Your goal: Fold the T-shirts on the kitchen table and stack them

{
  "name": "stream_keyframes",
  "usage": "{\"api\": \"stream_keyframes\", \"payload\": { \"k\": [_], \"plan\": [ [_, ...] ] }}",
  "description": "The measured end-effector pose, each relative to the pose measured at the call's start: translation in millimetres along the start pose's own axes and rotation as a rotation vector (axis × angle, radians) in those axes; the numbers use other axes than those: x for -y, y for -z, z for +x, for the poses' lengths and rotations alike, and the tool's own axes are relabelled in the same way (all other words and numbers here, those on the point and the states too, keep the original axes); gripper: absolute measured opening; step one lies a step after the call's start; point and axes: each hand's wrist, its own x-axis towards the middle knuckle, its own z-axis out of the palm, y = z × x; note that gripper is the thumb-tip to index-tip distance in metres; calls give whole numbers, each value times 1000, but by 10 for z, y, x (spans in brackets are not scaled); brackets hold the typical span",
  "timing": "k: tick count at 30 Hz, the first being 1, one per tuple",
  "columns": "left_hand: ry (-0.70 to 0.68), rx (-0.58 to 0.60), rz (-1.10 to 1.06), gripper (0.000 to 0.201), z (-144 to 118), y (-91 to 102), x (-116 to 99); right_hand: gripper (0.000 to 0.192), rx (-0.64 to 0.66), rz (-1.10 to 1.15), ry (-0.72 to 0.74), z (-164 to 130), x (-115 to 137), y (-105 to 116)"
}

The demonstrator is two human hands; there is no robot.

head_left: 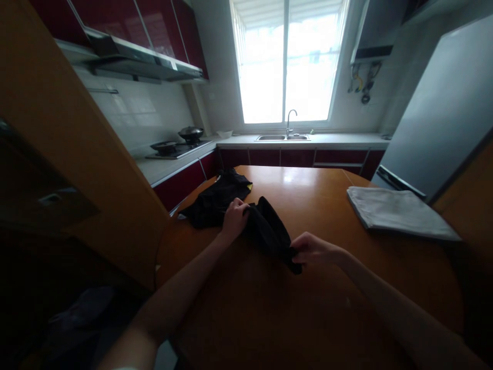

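Note:
A black cloth item [267, 226] is stretched between my two hands above the wooden table [308, 185]. Its upper edge curves open like a fold or pouch; it is too dark to tell its exact kind. My left hand [234, 218] is closed on its left end. At its lower right end, my right hand [313, 248] pinches the fabric. A heap of black clothing [215, 200] lies on the table behind and left of my left hand, with a small yellow patch at its right edge. Whether the heap joins the held cloth is hidden.
On the table's right lies a folded white cloth [400, 210]. A wooden panel [88, 154] rises close on the left, and a fridge [442, 113] stands at the right. Beyond the table are a sink [283, 137] and a stove with a lidded pan [191, 134].

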Motion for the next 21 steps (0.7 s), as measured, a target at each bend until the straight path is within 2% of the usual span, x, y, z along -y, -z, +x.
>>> {"api": "stream_keyframes", "payload": {
  "k": [2, 3, 4, 5, 8, 9, 10, 12, 14, 17, 19, 21],
  "plan": [
    [-75, 83, -234, 23, -54, -19, -116, 45, 219, 9, -58, -15, 42, -13],
    [-114, 140, -356, 25, -90, -25, -189, 48, 255, 18, -63, -6, 48, -3],
    [-153, 211, -469, 27, -131, -31, -264, 51, 208, 15, -49, 13, 37, 19],
    [-184, 294, -564, 28, -175, -39, -339, 52, 81, -11, -21, 40, 9, 52],
    [-197, 527, -722, 35, -313, -75, -528, 43, -486, -275, 105, 131, -176, 188],
    [-186, 591, -743, 36, -356, -92, -575, 41, -604, -393, 141, 152, -256, 231],
    [-185, 655, -756, 38, -394, -109, -613, 45, -653, -502, 169, 166, -336, 266],
    [-234, 785, -771, 40, -449, -140, -662, 51, -616, -670, 187, 175, -466, 305],
    [-328, 878, -775, 39, -470, -154, -685, 49, -549, -775, 146, 176, -533, 296],
    [-425, 924, -753, 34, -457, -144, -694, 46, -521, -890, 58, 198, -512, 217],
    [-469, 931, -724, 31, -442, -130, -697, 28, -548, -954, 15, 230, -453, 155],
    [-513, 918, -673, 33, -437, -116, -700, 7, -628, -997, -2, 255, -394, 132]
  ]
}}
